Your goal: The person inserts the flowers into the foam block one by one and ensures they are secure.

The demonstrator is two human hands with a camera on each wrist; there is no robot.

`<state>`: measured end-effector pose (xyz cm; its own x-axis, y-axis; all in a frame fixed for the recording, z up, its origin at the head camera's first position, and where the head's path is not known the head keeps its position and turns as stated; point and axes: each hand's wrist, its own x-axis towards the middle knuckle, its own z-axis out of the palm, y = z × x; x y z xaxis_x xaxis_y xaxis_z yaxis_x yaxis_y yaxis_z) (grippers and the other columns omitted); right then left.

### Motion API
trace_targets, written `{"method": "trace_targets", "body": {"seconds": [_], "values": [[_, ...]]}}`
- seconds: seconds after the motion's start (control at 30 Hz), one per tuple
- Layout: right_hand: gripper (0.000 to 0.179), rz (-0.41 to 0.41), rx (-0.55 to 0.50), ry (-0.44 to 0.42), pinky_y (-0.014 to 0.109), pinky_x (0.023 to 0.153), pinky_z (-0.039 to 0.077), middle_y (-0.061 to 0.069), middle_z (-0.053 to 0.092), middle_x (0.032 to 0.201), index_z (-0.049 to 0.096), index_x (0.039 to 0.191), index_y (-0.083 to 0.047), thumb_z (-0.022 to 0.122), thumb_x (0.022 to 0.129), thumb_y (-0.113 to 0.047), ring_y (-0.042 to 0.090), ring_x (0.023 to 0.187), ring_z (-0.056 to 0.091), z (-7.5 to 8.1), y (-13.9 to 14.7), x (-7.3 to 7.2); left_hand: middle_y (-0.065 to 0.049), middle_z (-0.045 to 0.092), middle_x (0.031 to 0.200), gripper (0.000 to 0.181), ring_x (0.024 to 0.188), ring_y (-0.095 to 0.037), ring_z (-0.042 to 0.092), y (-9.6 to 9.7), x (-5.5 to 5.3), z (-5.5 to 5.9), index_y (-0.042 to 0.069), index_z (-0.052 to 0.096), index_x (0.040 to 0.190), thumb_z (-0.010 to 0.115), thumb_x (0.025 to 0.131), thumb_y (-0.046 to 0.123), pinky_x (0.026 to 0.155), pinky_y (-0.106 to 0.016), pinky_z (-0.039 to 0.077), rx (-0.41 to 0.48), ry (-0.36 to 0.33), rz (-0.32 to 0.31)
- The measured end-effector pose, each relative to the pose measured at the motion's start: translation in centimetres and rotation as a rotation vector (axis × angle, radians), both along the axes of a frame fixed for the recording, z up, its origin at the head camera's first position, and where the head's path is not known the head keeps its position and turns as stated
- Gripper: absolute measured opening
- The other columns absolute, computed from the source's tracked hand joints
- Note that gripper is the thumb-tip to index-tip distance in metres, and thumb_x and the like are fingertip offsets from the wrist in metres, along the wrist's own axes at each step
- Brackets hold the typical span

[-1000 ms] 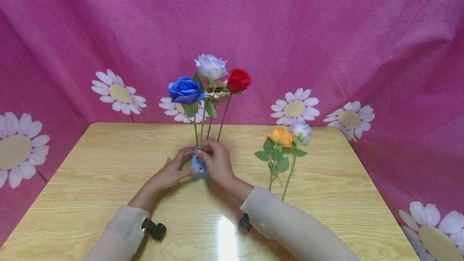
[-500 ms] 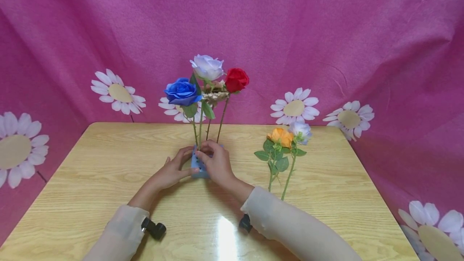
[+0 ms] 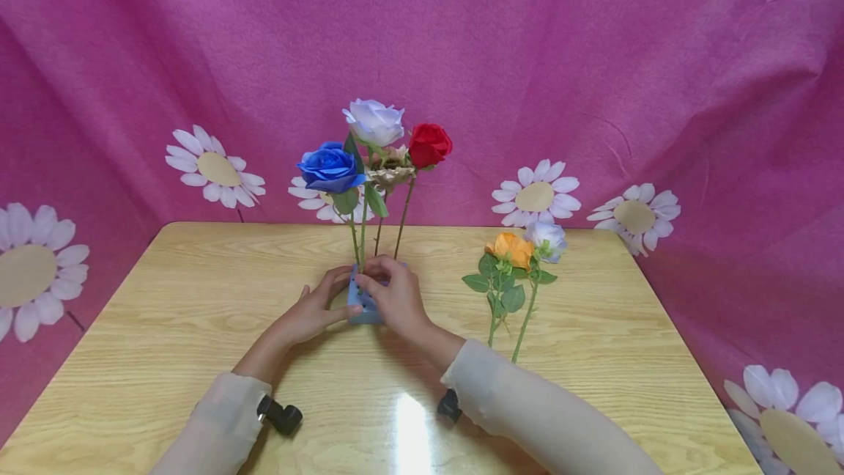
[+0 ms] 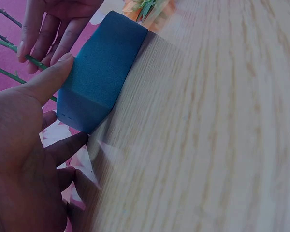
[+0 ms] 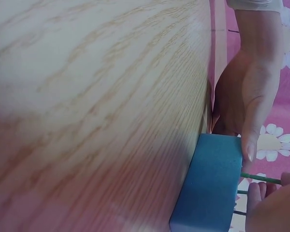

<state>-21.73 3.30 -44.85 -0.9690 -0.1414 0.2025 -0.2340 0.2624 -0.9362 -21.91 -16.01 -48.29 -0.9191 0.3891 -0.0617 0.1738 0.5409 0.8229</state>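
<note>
A light-blue foam block (image 3: 365,316) with small holes in its top stands on the table. My left hand (image 3: 310,316) holds it at the left, thumb on the near edge and fingers round the side, as the left wrist view shows the block (image 4: 99,65) between them. Just above the top, my right hand (image 3: 398,299) pinches the green stem of a pale lilac-white rose (image 3: 374,122). A blue rose (image 3: 331,167), a red rose (image 3: 430,145) and a dried-looking beige flower (image 3: 390,171) also rise upright from the block; my fingers hide some stem bases.
To the right, an orange rose (image 3: 511,249) and another pale rose (image 3: 546,239) lie on the wooden table (image 3: 593,358), stems towards me. A magenta cloth (image 3: 593,57) printed with daisies hangs behind the table and at its sides.
The pale rose in my right hand has shifted slightly left, its stem now more upright. The blue and red roses have swayed a little left as well. My left hand has stayed in place.
</note>
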Motion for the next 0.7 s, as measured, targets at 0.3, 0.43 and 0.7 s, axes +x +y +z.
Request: {"method": "trace_targets", "body": {"seconds": [0.3, 0.43, 0.7], "values": [[0.02, 0.019, -0.019, -0.028, 0.031, 0.088, 0.057, 0.005, 0.077, 0.105, 0.074, 0.113, -0.005, 0.076, 0.094, -0.011, 0.016, 0.097, 0.07, 0.3, 1.0, 0.1, -0.022, 0.032, 0.165, 0.082, 0.156, -0.039, 0.021, 0.0, 0.1, 0.0, 0.017, 0.021, 0.161, 0.069, 0.099, 0.043, 0.117, -0.071, -0.016, -0.004, -0.028, 0.013], [0.022, 0.014, -0.022, -0.031, 0.029, 0.086, 0.057, 0.005, 0.078, 0.106, 0.074, 0.114, -0.004, 0.077, 0.094, -0.012, 0.016, 0.096, 0.07, 0.3, 1.7, 0.2, -0.021, 0.033, 0.165, 0.083, 0.156, -0.038, 0.021, 0.0, 0.1, 0.0, 0.017, 0.021, 0.161, 0.069, 0.098, 0.043, 0.117, -0.071, -0.015, 0.002, -0.031, 0.014], [0.02, -0.002, -0.033, -0.015, 0.036, 0.092, 0.057, 0.007, 0.077, 0.105, 0.074, 0.113, -0.004, 0.076, 0.093, -0.009, 0.021, 0.1, 0.071, 0.0, 3.2, 0.2, -0.021, 0.032, 0.166, 0.084, 0.157, -0.038, 0.02, 0.0, 0.1, 0.1, 0.017, 0.02, 0.161, 0.069, 0.098, 0.046, 0.118, -0.069, -0.015, -0.01, -0.04, 0.022]]}}
